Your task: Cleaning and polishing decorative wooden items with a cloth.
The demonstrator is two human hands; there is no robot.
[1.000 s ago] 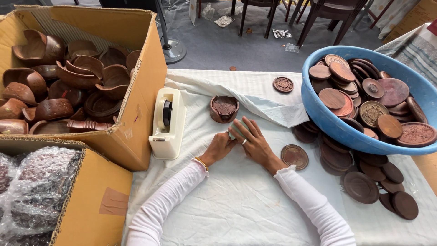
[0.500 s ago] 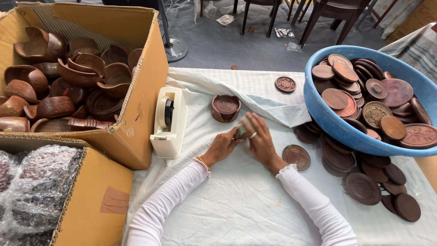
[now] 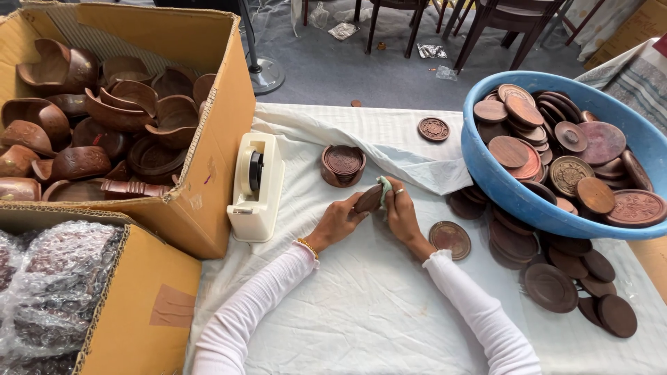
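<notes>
Near the bottom left sits a box [image 3: 132, 305] with bubble wrap [image 3: 42, 285] in it. Two arms in white sleeves reach out over the counter [image 3: 361, 312], which has a white cloth on it. The left hand [image 3: 338, 221] has its grip closed on a small brown wooden disc [image 3: 368, 198], held tilted just above the cloth. The right hand [image 3: 401, 214] has its grip closed on a green rag [image 3: 384, 187], and the rag touches the disc. Just right of the right hand lies a round lid [image 3: 450, 239], flat on the cloth. More dark discs [image 3: 556, 278] lie in a pile to the right, partly under a blue tub [image 3: 507, 187] full of round wooden lids. Left of the hands stands a white tape holder [image 3: 256, 187]. Just past the hands sits a small round wooden pot [image 3: 343, 164]. On the far left is a big box [image 3: 215, 125] full of brown wooden bowls [image 3: 90, 132]. One carved lid [image 3: 433, 128] lies alone farther back on the counter.
</notes>
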